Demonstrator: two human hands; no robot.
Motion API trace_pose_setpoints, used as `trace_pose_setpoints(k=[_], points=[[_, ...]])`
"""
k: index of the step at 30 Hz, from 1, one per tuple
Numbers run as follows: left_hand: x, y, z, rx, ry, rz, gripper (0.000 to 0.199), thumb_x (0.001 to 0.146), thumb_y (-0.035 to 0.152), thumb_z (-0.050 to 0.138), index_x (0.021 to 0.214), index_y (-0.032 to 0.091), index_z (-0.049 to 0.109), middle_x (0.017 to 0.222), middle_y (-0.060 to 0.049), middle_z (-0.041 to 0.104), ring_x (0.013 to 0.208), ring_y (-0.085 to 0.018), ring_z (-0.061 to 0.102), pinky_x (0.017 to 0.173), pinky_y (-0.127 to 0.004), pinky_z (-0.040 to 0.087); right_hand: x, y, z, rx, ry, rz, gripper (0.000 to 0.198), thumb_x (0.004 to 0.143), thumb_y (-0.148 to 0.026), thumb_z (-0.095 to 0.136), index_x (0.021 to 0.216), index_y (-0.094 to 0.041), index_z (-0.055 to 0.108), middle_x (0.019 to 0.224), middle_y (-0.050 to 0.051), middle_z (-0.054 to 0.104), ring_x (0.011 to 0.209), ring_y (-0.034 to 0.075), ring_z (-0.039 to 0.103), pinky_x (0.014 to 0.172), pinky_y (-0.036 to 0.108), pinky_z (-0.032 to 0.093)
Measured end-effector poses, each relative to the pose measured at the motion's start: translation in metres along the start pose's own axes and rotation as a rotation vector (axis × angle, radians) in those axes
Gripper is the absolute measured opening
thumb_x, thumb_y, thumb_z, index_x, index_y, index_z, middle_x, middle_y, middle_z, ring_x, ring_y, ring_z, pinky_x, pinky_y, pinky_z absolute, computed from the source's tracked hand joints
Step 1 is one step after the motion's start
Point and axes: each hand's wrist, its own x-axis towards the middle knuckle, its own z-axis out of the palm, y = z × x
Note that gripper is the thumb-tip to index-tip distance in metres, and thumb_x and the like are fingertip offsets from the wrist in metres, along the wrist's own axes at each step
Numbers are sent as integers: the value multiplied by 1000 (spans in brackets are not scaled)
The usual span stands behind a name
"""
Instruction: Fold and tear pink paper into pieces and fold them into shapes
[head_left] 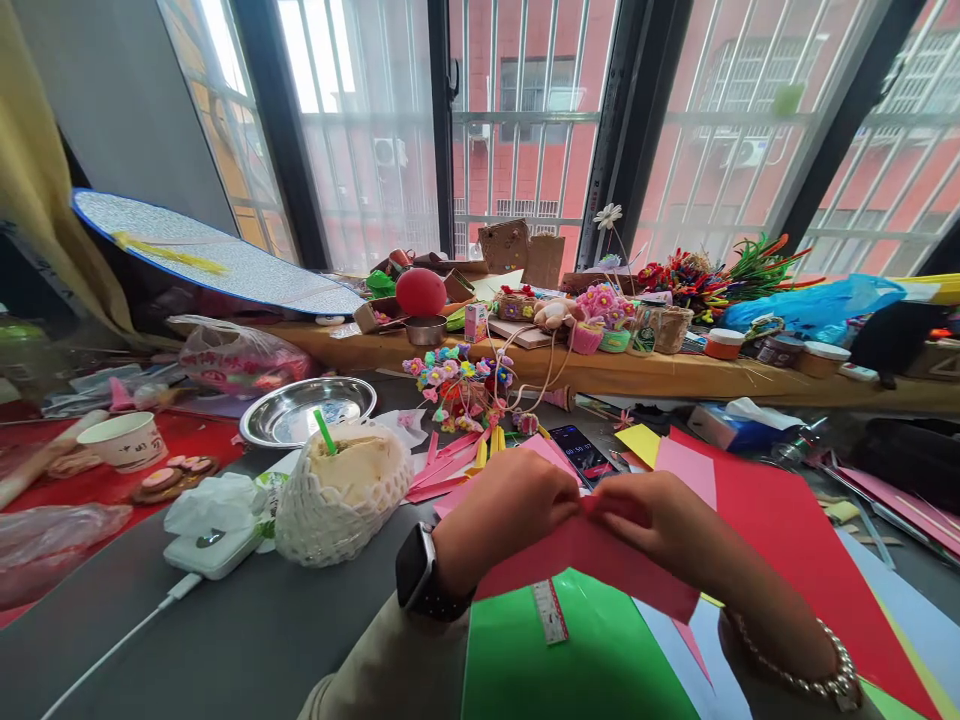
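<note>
My left hand (pixel 517 505), with a black watch at the wrist, and my right hand (pixel 649 515), with a beaded bracelet, meet over the desk. Both pinch the upper edge of a sheet of pink-red paper (pixel 592 560), which hangs down below my fingers. The fingertips almost touch where the paper bends. Underneath lies a green sheet (pixel 555 665) with a short white ruler (pixel 550 612) on it. Pink paper strips (pixel 450 465) and a phone (pixel 581 452) showing a timer lie just beyond my hands.
A coconut in white netting (pixel 341 495) with a green straw stands left, beside a steel plate (pixel 307 412) and a white charger (pixel 214 545). Coloured paper sheets (pixel 780 540) spread to the right. Craft flowers (pixel 461 385) and a crowded window ledge (pixel 652 365) are behind.
</note>
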Motion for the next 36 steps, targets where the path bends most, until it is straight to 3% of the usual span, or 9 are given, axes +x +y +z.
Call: trace_pose_setpoints(k=[7, 14, 19, 26, 31, 32, 36], points=[[-4, 10, -8, 24, 37, 64, 15, 75, 25, 51, 68, 18, 62, 59, -1, 61, 58, -13, 55, 56, -24, 35, -6, -8, -2, -47, 16, -14, 18, 75, -20, 45, 74, -21, 63, 68, 3, 65, 62, 15, 57, 55, 23, 38], [-8, 12, -20, -134, 26, 139, 14, 75, 21, 51, 73, 22, 65, 66, 2, 67, 63, -11, 58, 82, -26, 34, -13, -11, -14, 98, -68, -65, 19, 74, -19, 46, 72, -23, 65, 69, 1, 66, 63, 15, 57, 57, 23, 39], [-8, 14, -22, -163, -13, 134, 14, 75, 22, 52, 74, 23, 65, 66, 2, 67, 62, -11, 57, 78, -25, 36, -14, -9, -15, 174, -143, -51, 18, 74, -18, 47, 73, -20, 64, 67, 0, 65, 61, 13, 55, 55, 20, 39], [-8, 11, -19, -147, -34, 123, 12, 74, 25, 53, 75, 25, 65, 65, 2, 66, 62, -11, 57, 68, -23, 38, -14, -9, -14, 123, -128, -72, 19, 75, -21, 46, 69, -19, 63, 61, -1, 63, 56, 11, 54, 51, 19, 38], [-3, 6, -9, 35, 132, -75, 14, 75, 27, 51, 72, 22, 64, 66, -1, 65, 63, -15, 58, 55, -24, 36, -27, -24, -1, -218, 206, 221, 20, 77, -28, 43, 78, -21, 61, 73, 5, 66, 66, 21, 60, 53, 29, 44], [-2, 5, -7, 59, 174, -108, 15, 75, 27, 50, 72, 22, 64, 65, -1, 65, 61, -15, 58, 54, -24, 36, -31, -28, 1, -215, 244, 211, 21, 77, -32, 44, 84, -22, 61, 78, 5, 66, 68, 22, 61, 53, 30, 45], [2, 3, -6, 0, 310, -150, 16, 76, 26, 49, 75, 23, 64, 65, 1, 66, 58, -14, 58, 53, -23, 36, -44, -34, -2, -34, 190, 3, 24, 71, -44, 51, 86, -28, 61, 81, 0, 67, 70, 18, 62, 58, 27, 50]])
